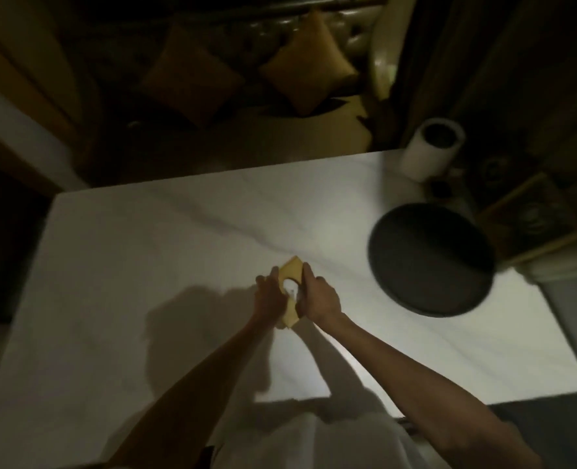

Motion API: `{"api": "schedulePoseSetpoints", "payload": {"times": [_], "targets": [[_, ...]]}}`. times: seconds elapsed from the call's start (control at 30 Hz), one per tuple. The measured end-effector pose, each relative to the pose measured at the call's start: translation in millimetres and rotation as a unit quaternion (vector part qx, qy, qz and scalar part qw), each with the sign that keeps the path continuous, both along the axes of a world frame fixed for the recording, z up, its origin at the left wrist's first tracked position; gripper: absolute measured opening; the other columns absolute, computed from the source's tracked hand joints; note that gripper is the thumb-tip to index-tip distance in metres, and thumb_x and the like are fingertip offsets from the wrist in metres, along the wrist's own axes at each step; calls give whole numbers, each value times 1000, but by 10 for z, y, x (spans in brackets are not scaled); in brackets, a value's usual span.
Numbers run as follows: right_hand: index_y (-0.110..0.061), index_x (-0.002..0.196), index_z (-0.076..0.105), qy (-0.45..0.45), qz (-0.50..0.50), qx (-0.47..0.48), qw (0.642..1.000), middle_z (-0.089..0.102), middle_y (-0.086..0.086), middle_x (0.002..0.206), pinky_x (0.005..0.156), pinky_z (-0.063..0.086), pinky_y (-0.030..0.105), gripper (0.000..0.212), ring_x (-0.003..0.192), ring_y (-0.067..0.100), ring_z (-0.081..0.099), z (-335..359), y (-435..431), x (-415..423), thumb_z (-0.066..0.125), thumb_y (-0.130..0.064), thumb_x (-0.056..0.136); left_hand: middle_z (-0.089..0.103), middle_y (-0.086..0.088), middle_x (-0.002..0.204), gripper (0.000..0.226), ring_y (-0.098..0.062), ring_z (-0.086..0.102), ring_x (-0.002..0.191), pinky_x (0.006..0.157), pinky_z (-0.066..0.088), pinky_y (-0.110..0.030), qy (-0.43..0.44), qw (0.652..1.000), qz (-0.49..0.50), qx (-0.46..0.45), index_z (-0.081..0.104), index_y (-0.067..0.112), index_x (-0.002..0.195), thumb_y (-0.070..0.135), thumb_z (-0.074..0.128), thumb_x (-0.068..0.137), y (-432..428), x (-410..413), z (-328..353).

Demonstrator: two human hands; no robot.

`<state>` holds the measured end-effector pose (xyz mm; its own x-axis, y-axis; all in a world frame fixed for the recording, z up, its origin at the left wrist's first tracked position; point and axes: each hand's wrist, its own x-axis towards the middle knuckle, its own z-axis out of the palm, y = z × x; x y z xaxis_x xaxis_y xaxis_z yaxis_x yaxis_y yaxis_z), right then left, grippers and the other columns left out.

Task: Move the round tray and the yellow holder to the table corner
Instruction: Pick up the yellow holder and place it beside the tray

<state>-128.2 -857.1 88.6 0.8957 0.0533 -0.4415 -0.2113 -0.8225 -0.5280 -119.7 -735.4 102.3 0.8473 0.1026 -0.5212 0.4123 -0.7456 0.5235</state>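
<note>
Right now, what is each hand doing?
Left hand: closed on the yellow holder.
Right hand: closed on the same holder.

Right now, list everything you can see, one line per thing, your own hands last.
table: one, white marble, fills the middle.
tray: one, dark, round, right side of the table, over its right edge.
holder: one, yellow, mid-table, gripped between both hands.
paper roll: one, white, upright, far right corner.
cushions: two, brownish, on the sofa beyond the table.
left hand: one, on the holder's left side.
right hand: one, on its right side.
</note>
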Motion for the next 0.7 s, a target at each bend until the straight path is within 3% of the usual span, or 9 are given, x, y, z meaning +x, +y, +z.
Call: {"api": "schedulePoseSetpoints", "payload": {"times": [0.1,0.2,0.3,0.47,0.6,0.7], "targets": [[-19,151,15,-16,-77,-36,996,58,21,114,84,48,44,80,102,42,59,42,-795,-15,60,-26,85,45,-20,128,56,-37,53,114,94,46,-40,-16,996,-79,-35,35,17,139,30,59,90,-802,133,-109],[-27,150,14,-33,-156,-76,984,60,18,116,85,53,47,74,100,39,62,62,-1579,-122,56,-29,89,44,-18,133,59,-39,51,116,83,43,-36,-2,986,-143,-80,32,21,141,21,59,89,-1615,165,-93],[-27,151,15,-10,-201,-98,975,57,17,126,89,52,47,73,105,38,62,108,-2349,-293,56,-32,91,39,-15,139,62,-39,51,118,95,46,-46,9,981,-187,-56,24,30,144,30,56,90,-2405,114,-50],[-25,150,19,1,-233,-111,966,56,15,131,87,52,41,70,108,33,61,22,-3570,-569,57,-36,92,25,-14,146,64,-38,46,124,100,42,-46,51,969,-215,-109,20,28,147,20,54,93,-3658,-101,-61],[-29,150,18,5,-260,-96,961,51,12,139,94,50,44,67,117,33,56,-156,-4361,-854,52,-41,94,30,-13,147,61,-37,44,125,96,43,-42,65,967,-197,-150,22,25,147,12,49,94,-4437,-320,-187],[-29,153,15,35,-238,-84,967,49,10,144,99,47,43,67,123,31,52,-297,-4777,-1071,49,-41,96,31,-17,147,62,-39,43,125,101,41,-44,81,964,-195,-163,27,19,145,11,55,91,-4816,-521,-363]]}}
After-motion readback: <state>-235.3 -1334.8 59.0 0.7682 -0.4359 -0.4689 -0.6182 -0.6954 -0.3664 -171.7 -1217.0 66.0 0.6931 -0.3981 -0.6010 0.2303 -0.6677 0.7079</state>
